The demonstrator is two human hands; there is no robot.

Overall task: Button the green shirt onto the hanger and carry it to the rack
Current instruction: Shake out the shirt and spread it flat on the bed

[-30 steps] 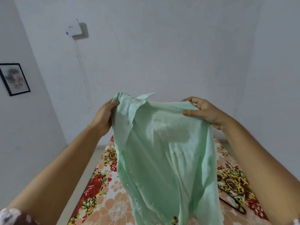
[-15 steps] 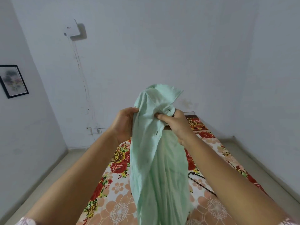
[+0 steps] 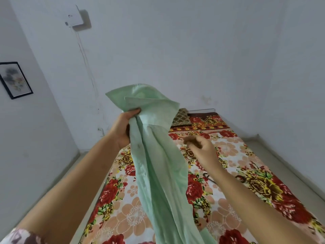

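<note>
The pale green shirt point(image 3: 158, 166) hangs bunched in the air over the bed, collar up. My left hand point(image 3: 124, 128) grips it just below the collar. To the right of the shirt, my right hand point(image 3: 202, 147) is free of the cloth, with loosely curled fingers that hold nothing. A dark hanger point(image 3: 208, 177) lies on the bed under my right forearm, and only a short piece near its hook shows. No rack is in view.
The bed with a red and yellow floral sheet point(image 3: 232, 152) fills the lower middle, and a patterned pillow point(image 3: 181, 118) lies at its far end. White walls close in behind and on both sides. A framed picture point(image 3: 15, 80) hangs on the left wall.
My right hand has let go of the shirt and moved down and to the right. My left hand now holds the gathered shirt alone, and the view has tilted down toward the bed.
</note>
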